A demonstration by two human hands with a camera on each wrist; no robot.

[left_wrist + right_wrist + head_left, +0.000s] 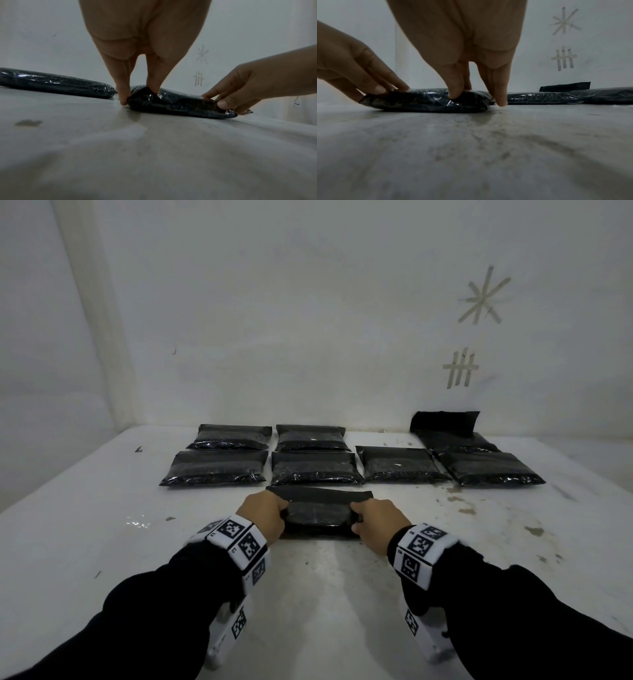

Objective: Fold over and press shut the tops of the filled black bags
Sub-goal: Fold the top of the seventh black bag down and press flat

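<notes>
The filled black bag (317,517) in hand is lying flat on the white table (325,594), just in front of the person and just nearer than the row of bags behind it, with its matte top flap (318,495) stretching away from the person and not yet folded down over the glossy body. The left hand (262,510) is gripping the bag's left end, its thumb pressing into the top film while a finger (122,94) is reaching down the side to the table. The right hand (378,520) is doing the same at the right end, thumb dug into the top and fingers (500,94) curled down beside the edge. The step in hand looks like squaring and steadying the bag before the fold. The next move probably calls for taking the flap's far edge, bringing it over toward the person, and pressing along its whole width. Beyond it, six more bags are lying in two loose rows: the folded bags (265,455) on the left and centre look closed already, while the rear right bag (452,431) is showing its flap standing up against the wall (308,302), so it seems left to do. Tape marks (460,368) are sticking to that wall.
</notes>
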